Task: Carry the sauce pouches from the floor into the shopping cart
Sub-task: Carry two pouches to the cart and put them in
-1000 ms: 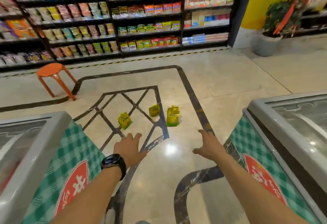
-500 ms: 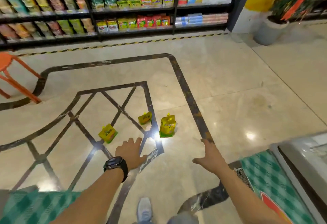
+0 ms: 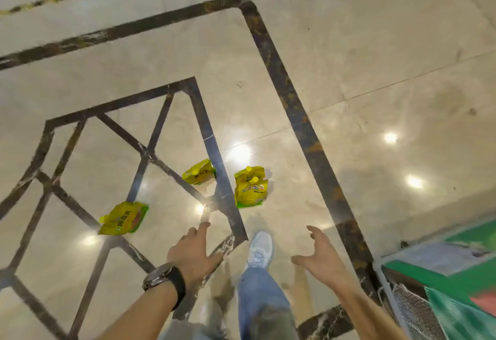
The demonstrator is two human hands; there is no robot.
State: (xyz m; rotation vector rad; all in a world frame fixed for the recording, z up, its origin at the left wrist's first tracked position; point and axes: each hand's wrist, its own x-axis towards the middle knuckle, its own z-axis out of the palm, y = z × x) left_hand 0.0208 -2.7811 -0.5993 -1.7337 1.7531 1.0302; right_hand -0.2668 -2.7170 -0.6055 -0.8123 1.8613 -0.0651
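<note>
2 empty hands stretch forward, fingers spread, likely readying a grab: left hand near the pouches scattered on the floor, right hand alongside.

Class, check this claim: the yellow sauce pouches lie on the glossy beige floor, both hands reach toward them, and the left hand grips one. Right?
Wrong in one point: the head view shows the left hand empty, gripping nothing. Both it and the right hand reach toward the yellow sauce pouches on the glossy beige floor.

Open floor surrounds the sauce pouches; cabinet stands well right.
</note>
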